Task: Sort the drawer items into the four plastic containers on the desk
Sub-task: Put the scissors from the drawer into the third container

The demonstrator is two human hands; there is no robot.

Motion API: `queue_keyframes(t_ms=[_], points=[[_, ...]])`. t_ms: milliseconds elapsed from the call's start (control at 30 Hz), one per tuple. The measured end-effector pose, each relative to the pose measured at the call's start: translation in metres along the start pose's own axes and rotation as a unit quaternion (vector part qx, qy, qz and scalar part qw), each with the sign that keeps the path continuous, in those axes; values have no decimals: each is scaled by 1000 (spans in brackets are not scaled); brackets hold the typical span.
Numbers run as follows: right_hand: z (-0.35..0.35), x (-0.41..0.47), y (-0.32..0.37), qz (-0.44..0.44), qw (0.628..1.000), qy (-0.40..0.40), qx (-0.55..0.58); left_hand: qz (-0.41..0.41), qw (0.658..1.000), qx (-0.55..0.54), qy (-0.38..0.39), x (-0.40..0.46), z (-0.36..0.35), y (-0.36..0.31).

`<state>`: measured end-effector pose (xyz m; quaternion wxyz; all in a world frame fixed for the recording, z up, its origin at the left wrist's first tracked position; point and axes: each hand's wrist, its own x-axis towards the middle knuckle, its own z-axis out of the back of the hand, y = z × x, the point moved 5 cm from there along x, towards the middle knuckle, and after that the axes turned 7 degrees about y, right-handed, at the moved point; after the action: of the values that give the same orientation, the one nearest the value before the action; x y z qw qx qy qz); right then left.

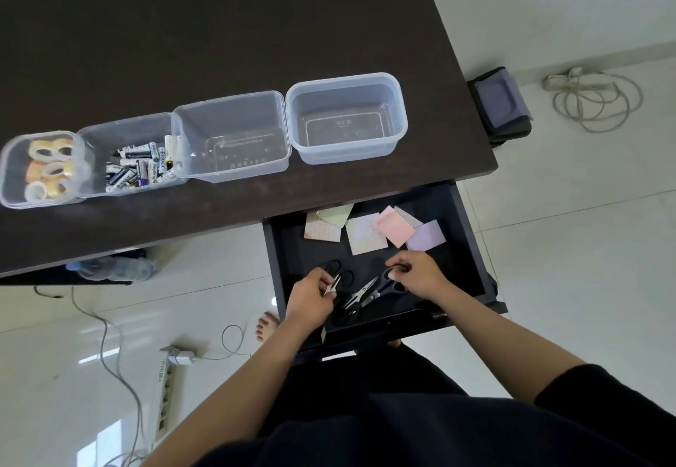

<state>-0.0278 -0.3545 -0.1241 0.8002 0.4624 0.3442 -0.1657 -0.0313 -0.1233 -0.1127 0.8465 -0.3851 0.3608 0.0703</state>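
Both hands, left hand [311, 298] and right hand [415, 274], pinch scissors [365, 292] in the drawer [464, 232]; overlapping blades could snag and drop

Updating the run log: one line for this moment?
left hand holds scissors | right hand grips scissors | in drawer | two containers empty

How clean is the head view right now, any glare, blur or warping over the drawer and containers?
Head view: wide-angle warping bends the desk edges; window glare lies on the floor tiles, not the work area; the dark drawer swallows the black scissors handles; both the left hand and right hand look slightly soft; the four containers read clearly.
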Motion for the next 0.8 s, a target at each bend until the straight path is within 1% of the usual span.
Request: queue_keyframes(t_ms=[100, 167, 267, 367, 433, 500, 600, 800], points=[[-26, 5, 3, -18, 998, 53, -19, 27, 998, 20, 47, 4, -3, 11], [-43, 10, 7, -13, 993, 94, -73, 31, 996, 38, 70, 6, -6, 14], [-55, 16, 11, -16, 978, 120, -171, 32, 996, 41, 67, 10, -4, 14], [-52, 19, 11, -14, 971, 136, -198, 39, 996, 34, 69, 12, -3, 15], [-47, 17, 12, -18, 969, 155, -194, 42, 996, 37, 74, 14, -4, 16], [-42, 15, 10, -27, 973, 159, -166, 43, 995, 40, 78, 15, -5, 17], [-38, 10, 0, -35, 982, 139, -126, 48, 995, 39, 80, 17, -7, 19], [-17, 6, -4, -13, 989, 101, -106, 54, 993, 52, 89, 15, -13, 22]])
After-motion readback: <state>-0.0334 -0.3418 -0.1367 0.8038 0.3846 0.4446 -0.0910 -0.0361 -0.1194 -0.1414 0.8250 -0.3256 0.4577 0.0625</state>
